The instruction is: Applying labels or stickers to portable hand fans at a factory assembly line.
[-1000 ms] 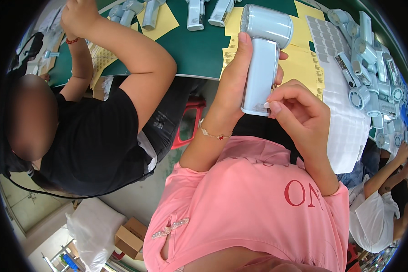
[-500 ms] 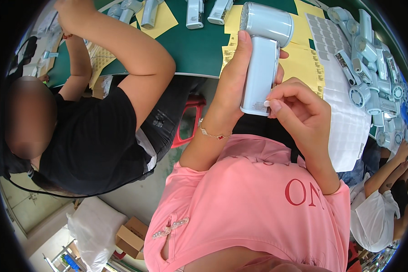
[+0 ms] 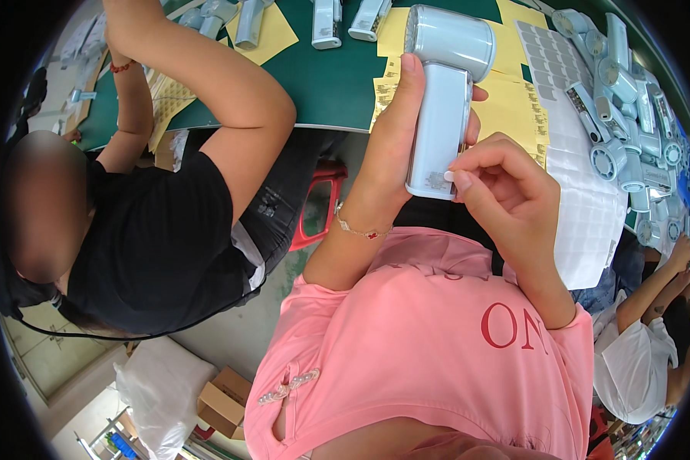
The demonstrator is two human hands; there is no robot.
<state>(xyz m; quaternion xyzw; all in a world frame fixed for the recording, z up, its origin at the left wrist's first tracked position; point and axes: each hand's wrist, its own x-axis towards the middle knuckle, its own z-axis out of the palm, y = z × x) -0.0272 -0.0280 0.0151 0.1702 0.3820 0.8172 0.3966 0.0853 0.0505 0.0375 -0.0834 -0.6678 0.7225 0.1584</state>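
Observation:
My left hand point(image 3: 399, 126) wraps round the handle of a light blue hair-dryer-shaped device point(image 3: 441, 126). The device stands with its rounded head up, my thumb along the left side and fingertips showing on the right. Small dark print sits near the handle's bottom end. Against that lower right corner my right hand point(image 3: 510, 184) is closed in a pinch, thumb and index finger together. A small white piece point(image 3: 448, 176) shows at the thumb tip; whether it is a sticker or a fingernail I cannot tell. The other right fingers are curled.
Yellow label sheets point(image 3: 506, 115) and a white sheet point(image 3: 583, 207) lie beyond and right of my hands. A pile of similar devices point(image 3: 629, 107) fills the far right; several more line the green table's point(image 3: 345, 92) far edge. A co-worker's arm point(image 3: 230, 84) reaches over the table at left.
My grip on the device is the same, and it has barely shifted. The pinched right fingertips moved slightly left along the handle's lower end. The co-worker at left moved a little.

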